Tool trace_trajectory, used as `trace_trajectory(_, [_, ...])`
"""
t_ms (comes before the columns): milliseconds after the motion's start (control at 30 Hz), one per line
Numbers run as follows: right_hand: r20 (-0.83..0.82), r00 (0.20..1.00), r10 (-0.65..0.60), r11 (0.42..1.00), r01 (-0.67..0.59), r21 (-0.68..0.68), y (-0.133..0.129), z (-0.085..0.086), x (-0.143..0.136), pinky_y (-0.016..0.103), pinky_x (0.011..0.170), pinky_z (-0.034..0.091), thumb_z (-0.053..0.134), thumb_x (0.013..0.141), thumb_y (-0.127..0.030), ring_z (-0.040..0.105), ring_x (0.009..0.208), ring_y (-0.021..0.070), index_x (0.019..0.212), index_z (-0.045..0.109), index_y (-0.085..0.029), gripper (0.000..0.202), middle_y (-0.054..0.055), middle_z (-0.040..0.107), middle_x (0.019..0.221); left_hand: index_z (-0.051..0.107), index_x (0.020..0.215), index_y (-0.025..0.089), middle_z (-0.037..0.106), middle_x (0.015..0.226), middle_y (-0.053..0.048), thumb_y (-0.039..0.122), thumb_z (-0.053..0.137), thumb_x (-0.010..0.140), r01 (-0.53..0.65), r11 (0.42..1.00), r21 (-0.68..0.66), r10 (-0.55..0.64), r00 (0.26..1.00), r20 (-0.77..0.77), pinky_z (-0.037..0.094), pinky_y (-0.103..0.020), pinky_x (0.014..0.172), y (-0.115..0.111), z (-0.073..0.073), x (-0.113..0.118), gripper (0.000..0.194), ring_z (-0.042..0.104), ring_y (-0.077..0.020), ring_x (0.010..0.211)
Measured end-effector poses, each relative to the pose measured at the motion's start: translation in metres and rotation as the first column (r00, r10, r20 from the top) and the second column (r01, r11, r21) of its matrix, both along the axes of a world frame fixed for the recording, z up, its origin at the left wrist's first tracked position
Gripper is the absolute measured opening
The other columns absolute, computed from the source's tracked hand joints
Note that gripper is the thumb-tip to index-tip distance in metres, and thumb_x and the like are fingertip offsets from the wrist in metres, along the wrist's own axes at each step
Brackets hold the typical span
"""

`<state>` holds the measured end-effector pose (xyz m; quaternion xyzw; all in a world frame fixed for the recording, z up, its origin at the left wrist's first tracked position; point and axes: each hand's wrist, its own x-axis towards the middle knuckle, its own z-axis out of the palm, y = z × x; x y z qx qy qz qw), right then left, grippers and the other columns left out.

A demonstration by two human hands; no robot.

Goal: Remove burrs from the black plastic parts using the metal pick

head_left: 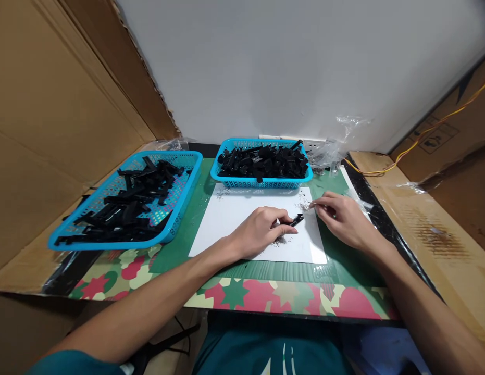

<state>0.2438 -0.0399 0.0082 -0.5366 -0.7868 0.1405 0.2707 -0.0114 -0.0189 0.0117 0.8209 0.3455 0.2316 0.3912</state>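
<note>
My left hand (264,229) is closed round a small black plastic part (297,220), whose end sticks out past the thumb and forefinger above a white sheet (222,224). To its right, my right hand (343,216) pinches a thin, pointed item (311,203), too small to make out fully, over the sheet's right edge. Tiny thin pieces (303,204) lie scattered on the paper near the fingertips, and more lie under my left hand.
A blue basket (265,183) heaped with black parts stands behind the sheet. Another blue basket (183,205) with black parts is at the left. Cardboard walls flank the table; crumpled clear plastic (328,153) and yellow wires (402,154) are at the back right.
</note>
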Motion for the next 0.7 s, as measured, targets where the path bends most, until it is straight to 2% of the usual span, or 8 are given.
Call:
trace_trajectory(100, [-0.052,0.999,-0.006,0.983,0.015,0.185,0.004,-0.002,0.004,0.04,0.085,0.052,0.058,0.1,-0.027,0.068,0.094,0.0255,0.104,0.082,-0.022,0.025,0.011,0.072,0.104,0.078,0.095,0.016,0.075,0.084,-0.002,0.029,0.075,0.096,0.013,1.0,0.026,-0.013,1.0,-0.022,0.048,-0.028,0.068,0.001,0.0,0.0,0.013,0.068,-0.014,0.07])
trace_trajectory(167, [-0.144,0.989,-0.027,0.973,0.058,0.221,0.004,0.001,0.002,0.042,0.087,0.054,0.064,0.099,-0.029,0.07,0.096,0.0262,0.099,0.083,-0.025,0.019,0.01,0.074,0.104,0.078,0.095,0.016,0.075,0.086,-0.003,0.029,0.074,0.096,0.01,1.0,0.02,-0.009,1.0,-0.02,0.049,-0.028,0.069,0.002,0.0,0.0,0.014,0.069,-0.0142,0.07])
trace_trajectory(233, [-0.337,0.94,-0.047,0.982,0.105,0.155,0.003,0.003,-0.003,0.038,0.081,0.057,0.068,0.098,-0.029,0.072,0.088,0.023,0.094,0.081,-0.023,0.015,0.008,0.078,0.097,0.079,0.096,0.017,0.076,0.088,-0.003,0.029,0.073,0.096,-0.005,1.0,0.02,0.005,1.0,-0.014,0.048,-0.027,0.067,0.004,-0.001,0.0,0.013,0.068,-0.014,0.07])
trace_trajectory(300, [-0.522,0.847,-0.097,0.989,0.139,0.042,0.003,0.003,-0.01,0.035,0.077,0.06,0.07,0.097,-0.031,0.073,0.08,0.0206,0.084,0.077,-0.021,0.017,0.006,0.078,0.088,0.079,0.096,0.018,0.075,0.087,-0.003,0.029,0.072,0.097,-0.012,1.0,0.028,0.012,1.0,-0.014,0.046,-0.027,0.066,0.006,-0.001,0.0,0.013,0.067,-0.0137,0.07])
trace_trajectory(367, [-0.613,0.779,-0.132,0.991,0.111,-0.072,0.004,-0.001,-0.016,0.034,0.075,0.062,0.074,0.094,-0.036,0.073,0.075,0.0196,0.081,0.075,-0.019,0.021,0.005,0.076,0.083,0.079,0.097,0.018,0.075,0.086,-0.002,0.028,0.072,0.097,-0.01,0.999,0.031,0.01,1.0,-0.016,0.045,-0.027,0.066,0.007,-0.001,0.0,0.012,0.066,-0.0136,0.069])
trace_trajectory(500, [-0.668,0.722,-0.178,0.976,0.043,-0.214,0.006,-0.01,-0.021,0.034,0.073,0.065,0.079,0.088,-0.043,0.074,0.071,0.0193,0.082,0.076,-0.016,0.029,0.006,0.076,0.084,0.079,0.099,0.019,0.076,0.087,-0.002,0.028,0.072,0.097,-0.009,0.999,0.039,0.011,0.999,-0.035,0.045,-0.028,0.069,0.007,-0.001,-0.001,0.012,0.066,-0.0147,0.073])
trace_trajectory(700, [-0.682,0.705,-0.197,0.968,0.03,-0.248,0.006,-0.012,-0.022,0.035,0.072,0.067,0.083,0.083,-0.054,0.074,0.071,0.0204,0.079,0.076,-0.016,0.039,0.007,0.075,0.085,0.081,0.102,0.019,0.078,0.09,-0.004,0.029,0.073,0.096,-0.011,0.998,0.055,0.014,0.999,-0.046,0.046,-0.03,0.07,0.007,-0.003,-0.001,0.014,0.068,-0.0169,0.078])
